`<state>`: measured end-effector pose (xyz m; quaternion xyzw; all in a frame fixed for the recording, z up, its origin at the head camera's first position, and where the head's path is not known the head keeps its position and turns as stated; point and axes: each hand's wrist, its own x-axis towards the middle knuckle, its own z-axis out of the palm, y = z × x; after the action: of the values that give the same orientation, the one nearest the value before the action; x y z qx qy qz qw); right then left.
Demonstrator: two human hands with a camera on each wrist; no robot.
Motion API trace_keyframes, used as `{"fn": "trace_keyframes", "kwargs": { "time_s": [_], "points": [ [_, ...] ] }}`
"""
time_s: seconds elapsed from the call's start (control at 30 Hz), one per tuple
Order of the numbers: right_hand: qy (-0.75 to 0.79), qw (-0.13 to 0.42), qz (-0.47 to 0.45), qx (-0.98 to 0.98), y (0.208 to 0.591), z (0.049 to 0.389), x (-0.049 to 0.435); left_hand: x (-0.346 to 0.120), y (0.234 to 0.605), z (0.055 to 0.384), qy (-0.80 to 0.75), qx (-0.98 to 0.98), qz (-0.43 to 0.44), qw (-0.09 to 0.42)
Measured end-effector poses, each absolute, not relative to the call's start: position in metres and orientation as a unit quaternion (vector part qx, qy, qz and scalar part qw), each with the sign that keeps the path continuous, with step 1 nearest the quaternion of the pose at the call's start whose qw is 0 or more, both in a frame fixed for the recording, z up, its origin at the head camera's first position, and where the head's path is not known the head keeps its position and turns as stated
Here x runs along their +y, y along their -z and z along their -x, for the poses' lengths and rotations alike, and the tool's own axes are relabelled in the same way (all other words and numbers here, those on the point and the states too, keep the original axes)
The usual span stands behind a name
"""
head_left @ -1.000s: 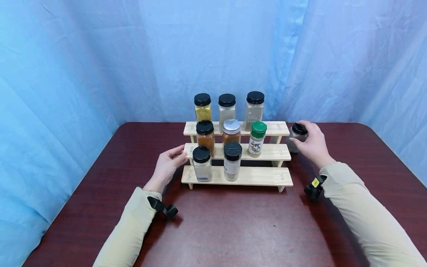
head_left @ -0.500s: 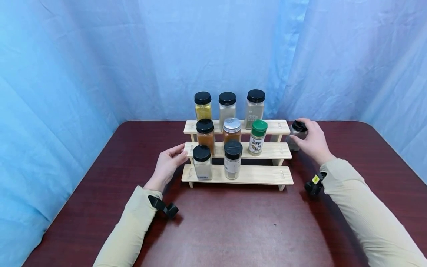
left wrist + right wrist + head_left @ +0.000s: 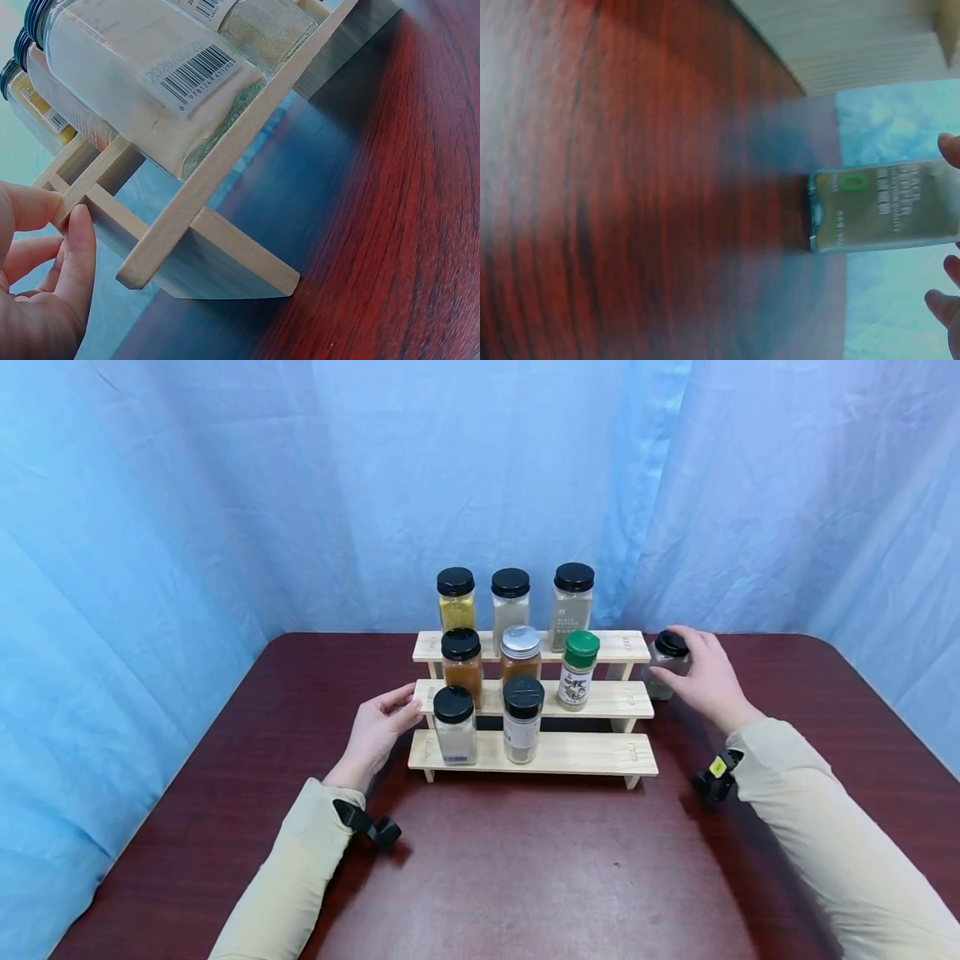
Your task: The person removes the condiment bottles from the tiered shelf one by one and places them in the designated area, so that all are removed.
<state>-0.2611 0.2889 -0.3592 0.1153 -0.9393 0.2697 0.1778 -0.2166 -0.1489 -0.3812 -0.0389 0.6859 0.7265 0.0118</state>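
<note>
A three-tier wooden rack (image 3: 577, 752) bears several spice jars. My left hand (image 3: 377, 731) pinches the left end of its middle shelf; in the left wrist view, the thumb and a finger (image 3: 79, 247) meet at the shelf's tip. Right of the rack, my right hand (image 3: 705, 681) holds a black-lidded spice jar (image 3: 663, 672) between thumb and fingers. The right wrist view shows this jar (image 3: 885, 206) with grey-brown contents and a printed label, its base at the table; contact there is hard to tell. The lid lies outside that view.
On the top shelf stand a yellow spice jar (image 3: 457, 610) and two greyish ones. The middle shelf carries two orange-brown jars and a green-capped bottle (image 3: 576, 685). A white-powder jar (image 3: 456, 739) and a black-capped shaker (image 3: 521, 739) occupy the bottom. Blue curtains (image 3: 480, 485) surround the table (image 3: 510, 868).
My right wrist and forearm have shifted slightly to the right, while the hand stays at the jar. The left hand, rack and other jars look unchanged.
</note>
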Motion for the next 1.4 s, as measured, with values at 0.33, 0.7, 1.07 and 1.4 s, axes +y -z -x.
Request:
{"fn": "trace_keyframes", "kwargs": {
  "time_s": [0.33,0.7,1.07,1.4],
  "points": [
    [-0.292,0.186,-0.100,-0.933,0.341,0.249,0.291,-0.148,0.381,0.217,-0.730,0.683,0.036,0.008],
    [-0.354,0.180,-0.089,-0.913,0.326,0.231,0.289,-0.148,0.382,0.215,-0.724,0.689,0.041,0.012],
    [-0.422,0.208,-0.070,-0.880,0.305,0.212,0.277,-0.148,0.382,0.216,-0.725,0.687,0.036,0.008],
    [-0.484,0.230,-0.143,-0.832,0.291,0.190,0.249,-0.149,0.383,0.216,-0.728,0.685,0.036,0.006]
  ]
}}
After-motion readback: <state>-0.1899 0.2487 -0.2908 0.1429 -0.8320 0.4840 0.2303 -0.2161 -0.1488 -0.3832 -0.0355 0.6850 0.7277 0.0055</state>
